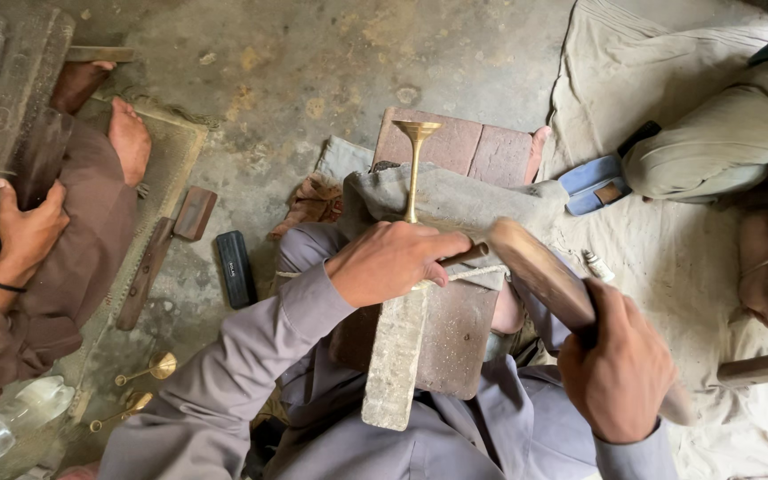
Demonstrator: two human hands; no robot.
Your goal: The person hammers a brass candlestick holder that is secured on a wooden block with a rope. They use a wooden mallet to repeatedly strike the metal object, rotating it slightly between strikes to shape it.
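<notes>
Right hand (620, 373) grips wooden mallet (544, 276); left hand (393, 260) clasps slender flared brass stem (415, 160).

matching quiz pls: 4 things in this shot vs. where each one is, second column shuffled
Things:
1. brass stem piece
2. wooden mallet
3. black case
4. plastic bottle

Places:
A. lying on the floor left of the worker's knee
B. bottom left corner
C. gripped in the right hand
D. upright under the left hand

Pairs: 1-D, 2-C, 3-A, 4-B
</notes>
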